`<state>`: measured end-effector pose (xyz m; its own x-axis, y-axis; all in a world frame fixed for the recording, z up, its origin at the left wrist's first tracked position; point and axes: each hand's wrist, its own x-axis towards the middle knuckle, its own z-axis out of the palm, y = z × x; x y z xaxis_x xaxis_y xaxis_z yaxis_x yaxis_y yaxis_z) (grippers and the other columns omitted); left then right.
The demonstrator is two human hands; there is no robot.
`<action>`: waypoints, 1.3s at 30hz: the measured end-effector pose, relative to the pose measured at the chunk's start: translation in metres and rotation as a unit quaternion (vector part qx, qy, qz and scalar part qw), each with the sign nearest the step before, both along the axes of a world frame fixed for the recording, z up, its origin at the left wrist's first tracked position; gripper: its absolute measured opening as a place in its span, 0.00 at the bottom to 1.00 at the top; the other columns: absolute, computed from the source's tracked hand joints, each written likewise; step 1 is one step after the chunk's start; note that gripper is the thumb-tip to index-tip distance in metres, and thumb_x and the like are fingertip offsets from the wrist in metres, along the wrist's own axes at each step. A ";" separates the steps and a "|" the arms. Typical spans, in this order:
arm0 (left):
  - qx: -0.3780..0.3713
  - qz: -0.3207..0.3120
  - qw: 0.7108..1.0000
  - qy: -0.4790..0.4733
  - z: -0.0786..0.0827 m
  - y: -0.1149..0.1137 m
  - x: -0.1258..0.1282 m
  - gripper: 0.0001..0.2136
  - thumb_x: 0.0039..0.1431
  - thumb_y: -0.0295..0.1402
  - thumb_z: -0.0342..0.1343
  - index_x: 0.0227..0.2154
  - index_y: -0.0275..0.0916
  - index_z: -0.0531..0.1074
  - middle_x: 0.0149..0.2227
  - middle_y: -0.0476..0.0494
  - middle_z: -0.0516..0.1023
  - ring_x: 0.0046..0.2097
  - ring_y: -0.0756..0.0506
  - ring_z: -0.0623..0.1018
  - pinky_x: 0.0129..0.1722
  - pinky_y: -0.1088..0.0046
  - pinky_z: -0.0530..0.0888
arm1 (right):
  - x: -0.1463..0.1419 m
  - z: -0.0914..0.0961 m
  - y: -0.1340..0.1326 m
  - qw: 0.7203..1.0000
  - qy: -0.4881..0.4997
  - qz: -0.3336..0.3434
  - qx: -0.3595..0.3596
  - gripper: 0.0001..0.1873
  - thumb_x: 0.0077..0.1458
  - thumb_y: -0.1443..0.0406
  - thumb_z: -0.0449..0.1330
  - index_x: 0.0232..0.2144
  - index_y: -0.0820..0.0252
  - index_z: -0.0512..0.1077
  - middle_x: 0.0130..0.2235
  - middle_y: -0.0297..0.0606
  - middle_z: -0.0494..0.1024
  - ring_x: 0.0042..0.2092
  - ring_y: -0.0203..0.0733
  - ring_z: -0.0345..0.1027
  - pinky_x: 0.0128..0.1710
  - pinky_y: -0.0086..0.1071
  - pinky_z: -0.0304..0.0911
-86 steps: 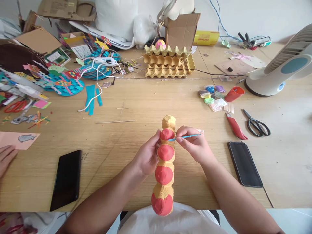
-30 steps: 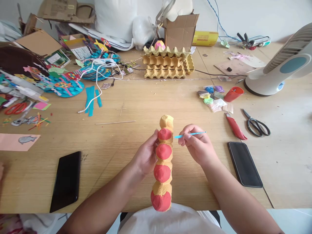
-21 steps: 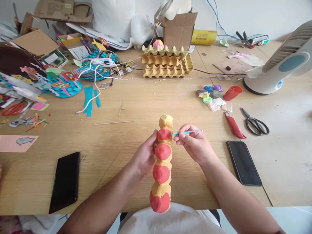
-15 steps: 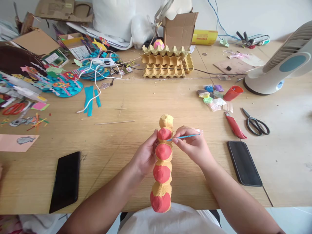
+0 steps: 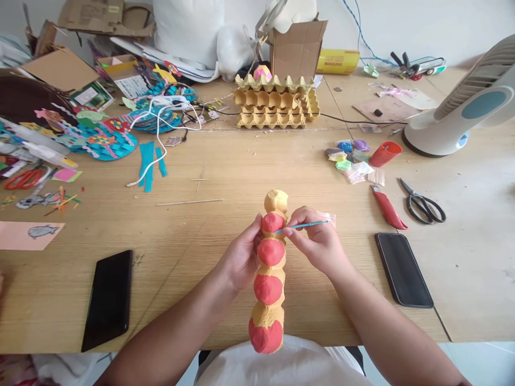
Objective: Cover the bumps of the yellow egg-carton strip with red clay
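Observation:
A strip of egg carton [image 5: 275, 200] points away from me, its yellow cups in a row, several of them capped with smooth red clay [image 5: 271, 252]. The cup at the far end is bare yellow. My left hand [image 5: 242, 254] grips the strip from its left side, thumb beside the second cup from the far end; its other fingers are partly hidden behind the strip. Between thumb and fingers of my right hand [image 5: 317, 236] is a thin blue stick-like tool [image 5: 308, 224]. The tool's tip meets the lower edge of the red on that second cup.
Black phones lie left [image 5: 108, 300] and right [image 5: 403, 269]. Scissors [image 5: 425, 208], a red utility knife [image 5: 388, 207], a red cup [image 5: 385, 154] and bagged clay [image 5: 345, 154] sit at right, near a fan [image 5: 462, 107]. Egg cartons [image 5: 271, 117] stand at the back.
The egg carton strip has shifted very slightly to the right. Both hands keep their hold, and the blue tool stays at the same cup.

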<state>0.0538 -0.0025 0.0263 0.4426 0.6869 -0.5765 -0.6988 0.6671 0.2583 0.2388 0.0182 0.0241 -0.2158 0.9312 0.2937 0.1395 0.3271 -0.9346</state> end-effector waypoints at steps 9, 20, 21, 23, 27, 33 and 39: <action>0.010 -0.004 1.000 0.003 0.005 -0.001 0.002 0.11 0.65 0.44 0.69 0.35 0.42 0.79 0.26 0.48 0.79 0.24 0.48 0.77 0.25 0.73 0.74 | -0.005 -0.004 -0.004 1.000 0.015 -0.026 0.000 0.16 0.65 0.56 0.69 0.30 0.53 0.70 0.32 0.34 0.75 0.35 0.42 0.70 0.37 0.39 0.68; 0.009 0.018 1.000 0.023 0.002 -0.001 0.002 0.07 0.66 0.42 0.68 0.38 0.44 0.82 0.31 0.46 0.83 0.27 0.46 0.80 0.29 0.71 0.75 | -0.005 -0.005 -0.004 0.999 0.009 -0.029 0.019 0.11 0.64 0.63 0.67 0.30 0.52 0.70 0.32 0.34 0.74 0.35 0.42 0.69 0.37 0.39 0.66; 0.010 0.018 1.000 0.023 0.001 -0.001 0.002 0.07 0.66 0.42 0.68 0.38 0.45 0.82 0.31 0.46 0.83 0.28 0.45 0.80 0.29 0.71 0.75 | -0.006 -0.004 -0.005 0.999 0.010 -0.030 0.018 0.12 0.64 0.63 0.67 0.30 0.52 0.69 0.32 0.34 0.74 0.35 0.42 0.69 0.37 0.39 0.66; 0.011 0.017 1.000 0.024 0.001 -0.001 0.002 0.07 0.66 0.42 0.67 0.38 0.45 0.82 0.32 0.45 0.84 0.28 0.45 0.80 0.29 0.71 0.76 | -0.006 -0.004 -0.005 0.999 0.010 -0.033 0.016 0.12 0.63 0.62 0.67 0.29 0.52 0.69 0.32 0.34 0.74 0.35 0.42 0.68 0.37 0.39 0.66; 0.014 0.026 0.999 0.032 -0.003 -0.001 0.002 0.08 0.67 0.43 0.66 0.39 0.44 0.81 0.31 0.46 0.83 0.28 0.45 0.79 0.29 0.70 0.76 | -0.005 -0.002 -0.004 0.999 0.033 -0.025 -0.006 0.13 0.61 0.61 0.70 0.28 0.53 0.71 0.31 0.34 0.74 0.35 0.42 0.68 0.38 0.40 0.66; 0.033 0.006 0.999 0.040 -0.009 -0.001 0.001 0.13 0.61 0.48 0.72 0.35 0.44 0.81 0.29 0.48 0.81 0.27 0.47 0.77 0.30 0.70 0.73 | -0.001 0.006 -0.003 0.980 0.147 0.007 -0.136 0.19 0.57 0.54 0.75 0.26 0.54 0.72 0.30 0.32 0.73 0.33 0.39 0.66 0.34 0.36 0.64; 0.035 -0.001 0.998 0.042 -0.009 -0.001 0.002 0.15 0.56 0.49 0.75 0.35 0.45 0.83 0.29 0.47 0.81 0.27 0.48 0.75 0.30 0.71 0.71 | -0.002 0.003 -0.002 0.989 0.105 0.038 -0.100 0.12 0.60 0.59 0.72 0.29 0.55 0.76 0.31 0.33 0.75 0.34 0.40 0.68 0.38 0.38 0.66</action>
<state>0.0561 -0.0040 0.0177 0.3958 0.7260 -0.5625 -0.6712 0.6467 0.3624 0.2370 0.0159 0.0269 -0.2402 0.9588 0.1519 -0.0827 0.1357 -0.9873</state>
